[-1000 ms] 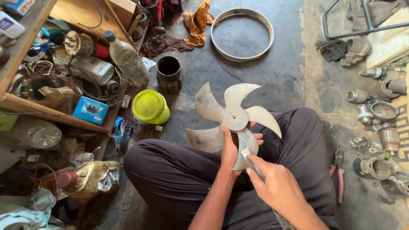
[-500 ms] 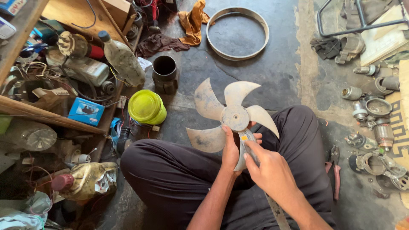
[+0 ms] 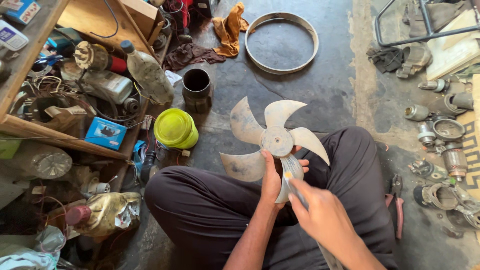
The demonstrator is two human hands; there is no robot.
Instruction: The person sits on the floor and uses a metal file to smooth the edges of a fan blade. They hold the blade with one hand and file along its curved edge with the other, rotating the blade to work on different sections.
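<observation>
Fan blade (image 3: 272,137), judged light and stiff, is gripped near its hub by left hand (image 3: 274,180); thin tool (image 3: 295,187) is pinched in right hand (image 3: 325,220).

The fan blade (image 3: 274,141) was a dusty, pale grey five-bladed impeller with a round hub at its centre. It was held upright above the person's crossed legs, its face turned toward the camera, four blades spread free and the lowest one gripped from behind. A thin tool (image 3: 295,191) with a yellowish tip lay against that lowest blade, its tip touching the surface just below the hub.
</observation>
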